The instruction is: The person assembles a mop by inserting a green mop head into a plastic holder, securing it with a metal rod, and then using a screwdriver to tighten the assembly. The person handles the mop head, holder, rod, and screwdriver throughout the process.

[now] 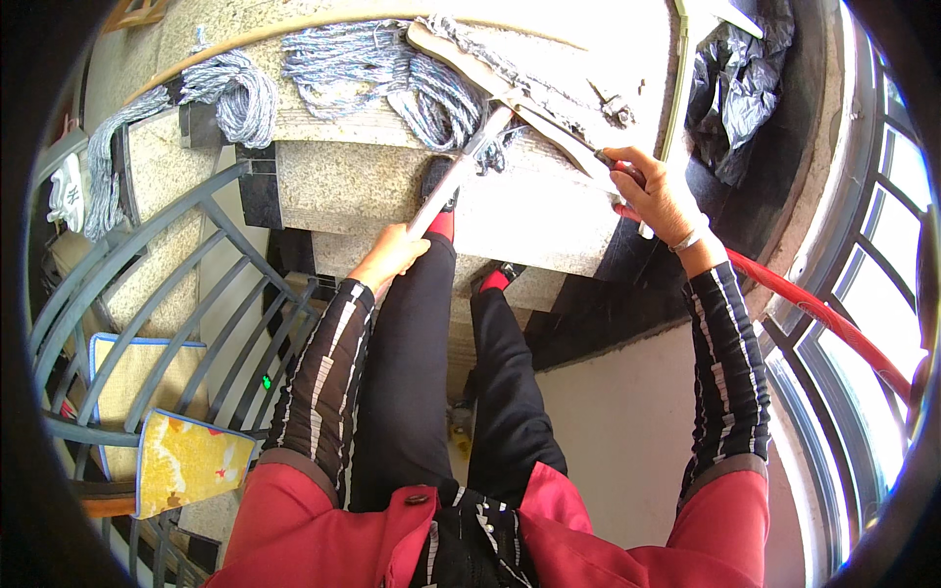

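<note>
My left hand is closed around a pale pole that slants up and away over my left leg. The pole's far end meets a flat wooden board, with dark frayed strands along its far edge. In my right hand is a screwdriver with a red and black handle. Its shaft points left toward the joint of pole and board; whether the tip touches is too small to tell. Looped blue-grey rope lies against the board, with another rope bundle to its left.
I am on stone steps with black edging. A grey metal railing with yellow mats hung on it curves along the left. More rope lies far left. A black plastic bag and a red tube are at right.
</note>
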The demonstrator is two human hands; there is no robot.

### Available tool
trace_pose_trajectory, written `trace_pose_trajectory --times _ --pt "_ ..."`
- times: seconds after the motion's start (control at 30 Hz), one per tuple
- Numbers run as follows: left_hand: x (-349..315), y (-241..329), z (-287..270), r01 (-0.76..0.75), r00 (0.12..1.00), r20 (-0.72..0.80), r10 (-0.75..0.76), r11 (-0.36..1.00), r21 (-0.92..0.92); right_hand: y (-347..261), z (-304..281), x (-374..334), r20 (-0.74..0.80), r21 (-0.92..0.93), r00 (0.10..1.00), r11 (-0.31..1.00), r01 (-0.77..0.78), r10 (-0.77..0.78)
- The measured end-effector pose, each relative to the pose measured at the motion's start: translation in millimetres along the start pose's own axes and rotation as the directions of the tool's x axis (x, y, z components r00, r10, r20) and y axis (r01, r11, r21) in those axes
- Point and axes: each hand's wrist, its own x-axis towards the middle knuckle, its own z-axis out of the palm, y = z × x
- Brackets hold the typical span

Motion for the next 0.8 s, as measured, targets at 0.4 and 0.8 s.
trace_pose_trajectory --times 0.4,0.8 --pt "0 -6 5 -0.054 0.999 -0.001 0.054 0.996 -0.068 -4 -8 23 -0.238 -0.127 0.970 0.989 -0.080 0.048" --pt "-1 -3 6 -0.039 0.999 -0.019 0.038 0.999 -0.022 -13 -4 22 0.010 0.056 1.000 0.998 0.007 -0.008"
